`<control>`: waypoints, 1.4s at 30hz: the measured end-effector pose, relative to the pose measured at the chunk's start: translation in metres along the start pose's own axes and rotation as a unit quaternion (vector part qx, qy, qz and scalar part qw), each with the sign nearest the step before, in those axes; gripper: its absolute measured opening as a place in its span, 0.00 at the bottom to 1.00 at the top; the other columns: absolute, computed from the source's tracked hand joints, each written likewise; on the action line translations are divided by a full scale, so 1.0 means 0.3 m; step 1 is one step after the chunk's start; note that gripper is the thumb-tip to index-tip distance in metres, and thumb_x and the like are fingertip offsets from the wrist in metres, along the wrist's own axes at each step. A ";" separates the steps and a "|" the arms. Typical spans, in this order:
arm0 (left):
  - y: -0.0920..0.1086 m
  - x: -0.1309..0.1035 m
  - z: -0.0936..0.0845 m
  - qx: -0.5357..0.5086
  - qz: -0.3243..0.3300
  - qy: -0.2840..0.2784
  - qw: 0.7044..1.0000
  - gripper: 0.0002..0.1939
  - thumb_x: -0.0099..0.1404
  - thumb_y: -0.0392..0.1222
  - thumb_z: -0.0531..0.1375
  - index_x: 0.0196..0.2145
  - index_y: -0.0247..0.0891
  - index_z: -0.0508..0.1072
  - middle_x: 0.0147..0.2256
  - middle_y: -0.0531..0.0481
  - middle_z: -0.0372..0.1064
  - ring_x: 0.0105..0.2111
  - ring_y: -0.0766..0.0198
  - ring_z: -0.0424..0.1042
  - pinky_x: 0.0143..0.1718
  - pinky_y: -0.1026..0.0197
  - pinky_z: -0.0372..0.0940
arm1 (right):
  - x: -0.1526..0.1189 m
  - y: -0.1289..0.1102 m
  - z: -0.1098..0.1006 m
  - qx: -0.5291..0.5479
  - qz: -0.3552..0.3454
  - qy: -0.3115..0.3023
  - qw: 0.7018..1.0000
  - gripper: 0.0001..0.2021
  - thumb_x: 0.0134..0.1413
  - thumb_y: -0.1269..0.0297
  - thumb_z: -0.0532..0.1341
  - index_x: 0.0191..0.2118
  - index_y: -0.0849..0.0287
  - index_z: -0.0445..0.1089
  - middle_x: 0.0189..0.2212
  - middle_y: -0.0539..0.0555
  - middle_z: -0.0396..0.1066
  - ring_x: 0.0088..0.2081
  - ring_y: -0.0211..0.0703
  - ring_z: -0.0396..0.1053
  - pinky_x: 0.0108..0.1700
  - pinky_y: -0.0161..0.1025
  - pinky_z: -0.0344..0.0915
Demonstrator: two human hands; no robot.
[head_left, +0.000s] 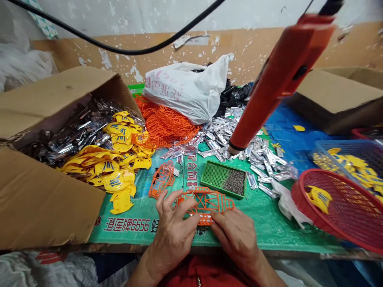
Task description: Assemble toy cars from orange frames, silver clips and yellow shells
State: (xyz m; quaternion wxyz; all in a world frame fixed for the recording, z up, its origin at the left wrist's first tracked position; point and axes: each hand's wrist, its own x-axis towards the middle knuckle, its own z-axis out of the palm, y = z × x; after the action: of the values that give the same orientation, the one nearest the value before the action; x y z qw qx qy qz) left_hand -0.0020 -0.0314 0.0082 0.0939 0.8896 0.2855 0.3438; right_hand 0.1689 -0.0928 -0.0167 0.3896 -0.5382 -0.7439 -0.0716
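An orange lattice frame (209, 200) lies on the green sheet in front of me, between both hands. My left hand (176, 223) has its fingers curled round the left end of this frame. At the frame's lower right, the fingers of my right hand (235, 235) are pressed together on its edge. Another orange frame (161, 179) lies just beyond my left hand. Behind the held frame sits a green tray (212, 175) with many small screws (235, 182) at its right side. A red electric screwdriver (269, 83) hangs tilted above the silvery parts, touched by neither hand.
An open cardboard box (54, 203) holds dark shiny parts, with yellow pieces (119, 179) spilling out. Orange frames (167, 125) are piled beneath a white bag (185, 87). Silvery parts (221, 135) lie scattered behind the tray. A red basket (338, 199) stands right, beside a blue basket (326, 147).
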 end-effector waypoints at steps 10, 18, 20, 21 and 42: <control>0.014 0.030 -0.041 -0.089 -0.001 -0.228 0.970 0.10 0.63 0.29 0.50 0.33 0.37 0.70 0.30 0.48 0.67 0.32 0.61 0.65 0.35 0.59 0.61 | 0.030 0.019 -0.039 0.155 0.048 -0.098 0.982 0.11 0.61 0.64 0.55 0.29 0.61 0.70 0.17 0.47 0.67 0.20 0.35 0.62 0.28 0.37 0.50; 0.019 0.055 -0.048 -0.350 -0.256 -0.262 0.862 0.10 0.66 0.40 0.52 0.32 0.37 0.71 0.30 0.51 0.65 0.32 0.64 0.64 0.34 0.64 0.59 | 0.116 0.029 -0.075 0.314 0.204 -0.250 0.893 0.08 0.56 0.59 0.61 0.31 0.57 0.72 0.20 0.46 0.67 0.23 0.33 0.62 0.24 0.31 0.56; -0.009 0.038 -0.022 -0.452 -0.355 -0.226 0.787 0.10 0.64 0.44 0.55 0.34 0.37 0.72 0.29 0.52 0.65 0.30 0.67 0.63 0.31 0.66 0.58 | 0.133 0.047 -0.102 0.300 0.229 -0.151 0.914 0.06 0.55 0.62 0.62 0.39 0.54 0.72 0.23 0.45 0.68 0.24 0.34 0.63 0.25 0.32 0.59; -0.024 0.029 -0.008 -0.488 -0.399 -0.200 0.750 0.10 0.63 0.46 0.57 0.36 0.37 0.73 0.29 0.53 0.66 0.29 0.68 0.62 0.30 0.67 0.57 | 0.146 0.066 -0.124 0.266 0.245 -0.057 0.931 0.09 0.54 0.63 0.63 0.42 0.52 0.71 0.25 0.46 0.68 0.25 0.35 0.65 0.27 0.33 0.62; -0.070 0.045 0.061 -0.589 -0.547 -0.051 0.593 0.14 0.52 0.44 0.65 0.34 0.34 0.74 0.24 0.54 0.65 0.21 0.73 0.59 0.22 0.70 0.54 | 0.525 0.276 -0.034 0.309 0.322 0.161 0.880 0.10 0.30 0.66 0.70 0.19 0.60 0.68 0.21 0.47 0.69 0.22 0.35 0.65 0.25 0.38 0.65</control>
State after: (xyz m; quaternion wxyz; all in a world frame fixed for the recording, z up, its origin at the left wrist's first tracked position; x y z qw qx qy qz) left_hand 0.0090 -0.0060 -0.0054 0.7820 0.3337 0.4487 0.2752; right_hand 0.2266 0.0532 0.0679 0.6523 -0.5814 -0.4405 0.2057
